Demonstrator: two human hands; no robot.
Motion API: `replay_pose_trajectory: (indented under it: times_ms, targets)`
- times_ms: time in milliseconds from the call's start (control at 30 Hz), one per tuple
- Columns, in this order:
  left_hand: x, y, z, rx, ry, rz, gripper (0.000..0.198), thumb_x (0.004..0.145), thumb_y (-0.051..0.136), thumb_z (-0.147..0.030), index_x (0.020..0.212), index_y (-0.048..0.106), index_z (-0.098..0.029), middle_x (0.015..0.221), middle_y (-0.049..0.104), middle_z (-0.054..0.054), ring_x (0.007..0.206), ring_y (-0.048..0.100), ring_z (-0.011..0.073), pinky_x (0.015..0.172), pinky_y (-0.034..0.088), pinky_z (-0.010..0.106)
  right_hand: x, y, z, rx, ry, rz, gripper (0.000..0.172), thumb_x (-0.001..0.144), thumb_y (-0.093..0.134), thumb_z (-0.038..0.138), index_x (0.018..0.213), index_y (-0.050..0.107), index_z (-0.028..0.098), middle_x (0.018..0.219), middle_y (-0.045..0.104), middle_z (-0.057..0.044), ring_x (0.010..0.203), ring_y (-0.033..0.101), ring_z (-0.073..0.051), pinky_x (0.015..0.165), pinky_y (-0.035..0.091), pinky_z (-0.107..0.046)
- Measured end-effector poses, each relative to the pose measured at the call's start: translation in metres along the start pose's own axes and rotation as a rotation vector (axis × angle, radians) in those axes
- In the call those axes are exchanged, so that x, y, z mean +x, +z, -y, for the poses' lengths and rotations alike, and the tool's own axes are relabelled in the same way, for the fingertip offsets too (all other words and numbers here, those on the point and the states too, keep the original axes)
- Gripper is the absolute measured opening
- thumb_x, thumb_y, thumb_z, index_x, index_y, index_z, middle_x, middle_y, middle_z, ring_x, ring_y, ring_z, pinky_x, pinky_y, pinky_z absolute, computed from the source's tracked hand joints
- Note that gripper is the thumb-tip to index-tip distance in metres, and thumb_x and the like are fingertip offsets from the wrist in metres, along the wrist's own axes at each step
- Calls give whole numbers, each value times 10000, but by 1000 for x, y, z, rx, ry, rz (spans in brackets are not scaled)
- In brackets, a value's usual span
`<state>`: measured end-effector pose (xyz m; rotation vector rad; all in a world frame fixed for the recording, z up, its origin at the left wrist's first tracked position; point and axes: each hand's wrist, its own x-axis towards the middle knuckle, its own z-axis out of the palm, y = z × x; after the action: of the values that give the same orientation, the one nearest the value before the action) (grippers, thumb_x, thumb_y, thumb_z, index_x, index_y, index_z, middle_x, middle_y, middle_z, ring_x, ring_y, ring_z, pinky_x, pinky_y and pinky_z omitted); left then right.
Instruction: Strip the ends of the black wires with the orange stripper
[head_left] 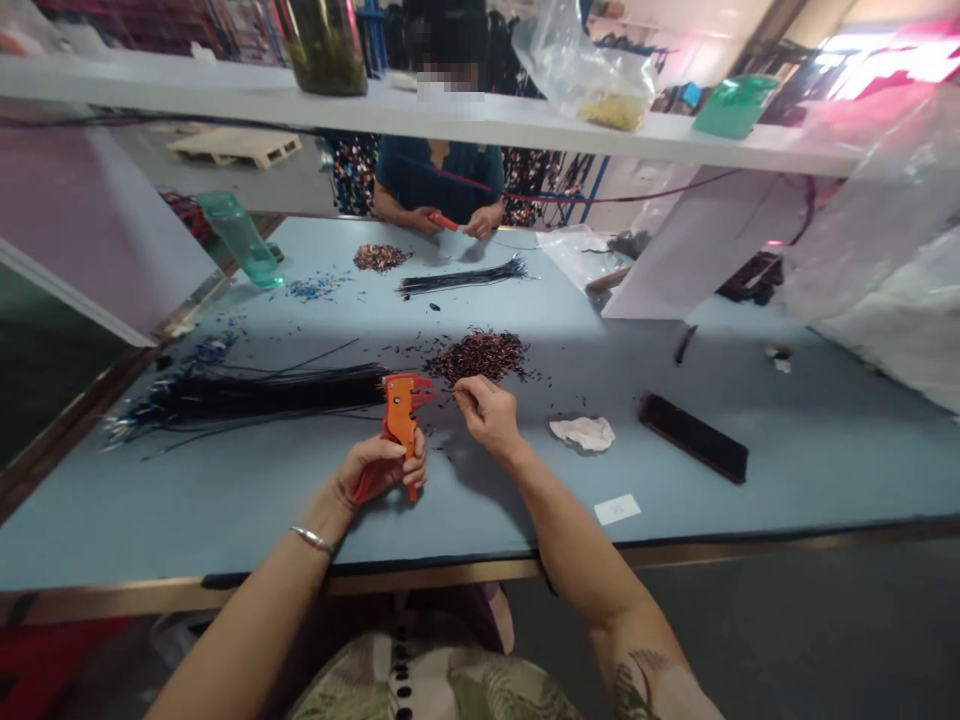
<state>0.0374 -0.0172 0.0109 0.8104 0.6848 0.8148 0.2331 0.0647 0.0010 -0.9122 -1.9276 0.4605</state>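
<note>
My left hand (381, 466) is wrapped around the handles of an orange and red wire stripper (402, 408), which stands upright with its jaws toward the right. Just right of those jaws, my right hand (489, 414) has thumb and fingertips pinched together. Whatever they hold is too small to make out. Behind that hand lies a heap of short dark cut pieces with coppery glints (480, 355). A long bundle of black wires (285, 392) stretches out to the left behind the stripper, with blue and whitish ends at its far left.
Across the table, a co-worker's hands (457, 222) hold a red tool near a second wire bundle (465, 278). A green bottle (241, 240) stands back left. To the right lie crumpled tissue (583, 433), a dark phone-like slab (694, 438) and a white label (617, 509). A shelf (480, 112) spans overhead.
</note>
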Motion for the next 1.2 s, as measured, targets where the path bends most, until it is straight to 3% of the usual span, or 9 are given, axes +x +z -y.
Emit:
replay_pose_trajectory:
  times_ms: [167, 533, 1200]
  targets:
    - [2, -3, 1, -35, -18, 28, 208, 667, 626, -344, 777, 586, -172, 608, 443, -10, 536, 442, 141, 627, 395, 354, 0, 2, 0, -62, -63, -1, 183, 929, 461, 259, 858, 621, 206, 794, 671, -43, 724, 577, -157, 797, 385, -285]
    - [6, -4, 0, -90, -59, 89, 215, 675, 655, -318, 804, 603, -153, 615, 478, -4, 547, 482, 144, 607, 410, 343, 1, 1, 5, -118, -74, 17, 190, 925, 448, 246, 841, 613, 206, 723, 636, -27, 670, 541, -150, 775, 367, -288]
    - [7, -5, 1, -107, -78, 98, 262, 711, 666, -282, 908, 660, -109, 632, 601, 35, 583, 576, 182, 621, 489, 355, 2, 0, 5, -137, -123, 36, 254, 961, 419, 271, 852, 633, 191, 696, 642, -20, 646, 539, -133, 762, 364, -281]
